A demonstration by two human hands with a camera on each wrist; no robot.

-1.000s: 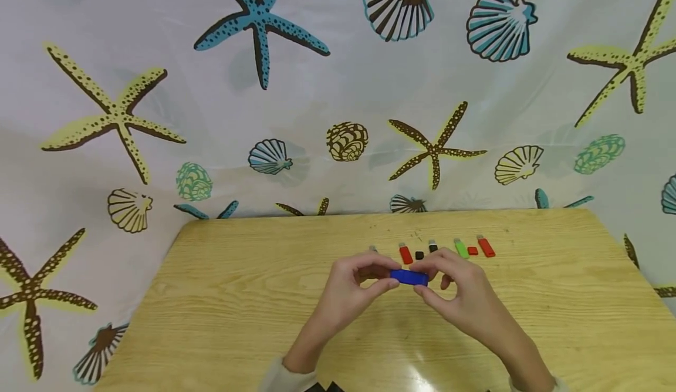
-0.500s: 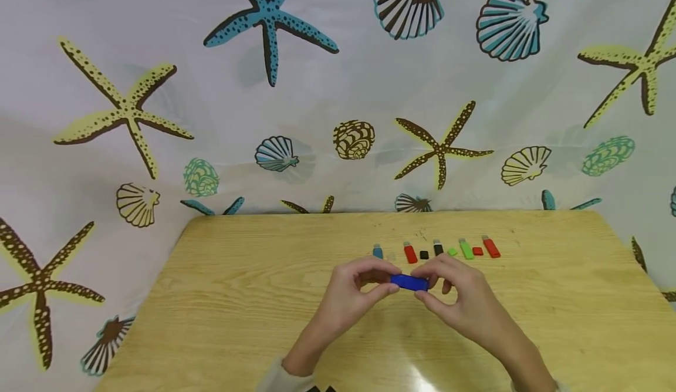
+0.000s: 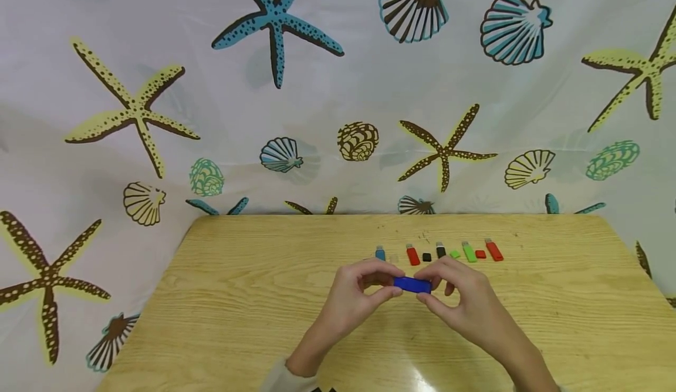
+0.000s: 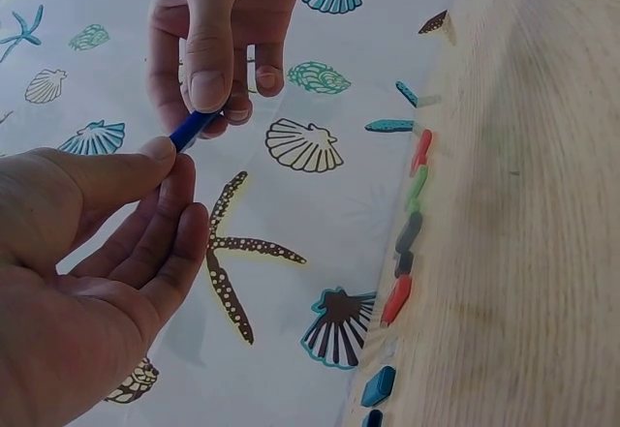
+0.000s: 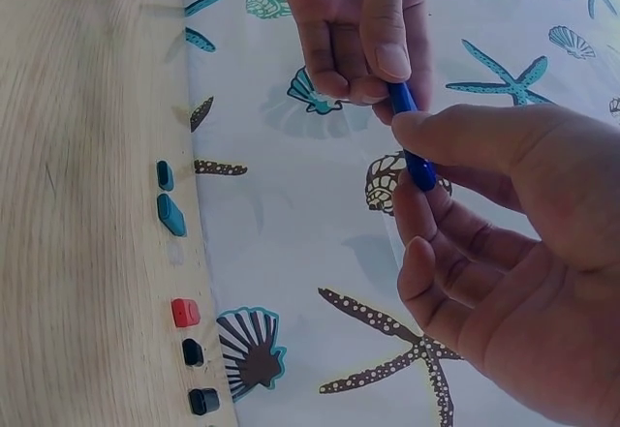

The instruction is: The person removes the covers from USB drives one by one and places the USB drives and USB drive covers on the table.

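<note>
In the head view, a blue USB stick point(image 3: 412, 285) is held level above the table between both hands. My left hand point(image 3: 355, 296) pinches its left end between thumb and fingertips. The right hand point(image 3: 467, 294) pinches the opposite end in the same way. In the left wrist view the blue USB stick point(image 4: 190, 133) slants between the two thumbs. From the right wrist view, the blue USB stick point(image 5: 418, 167) shows past the right thumb, and fingers cover part of it. No metal plug shows on it.
Behind the hands lies a row of USB sticks with loose caps: a lighter blue stick point(image 3: 380, 253), a red stick point(image 3: 413, 255), a black stick point(image 3: 440, 252), a green stick point(image 3: 469, 253) and another red stick point(image 3: 494, 250). A patterned cloth point(image 3: 317, 181) hangs behind the wooden table point(image 3: 253, 280).
Both hands keep their hold on the blue USB stick. They sit slightly lower in the head view, so the lighter blue stick and a green cap behind them now show. The head view has shifted a little.
</note>
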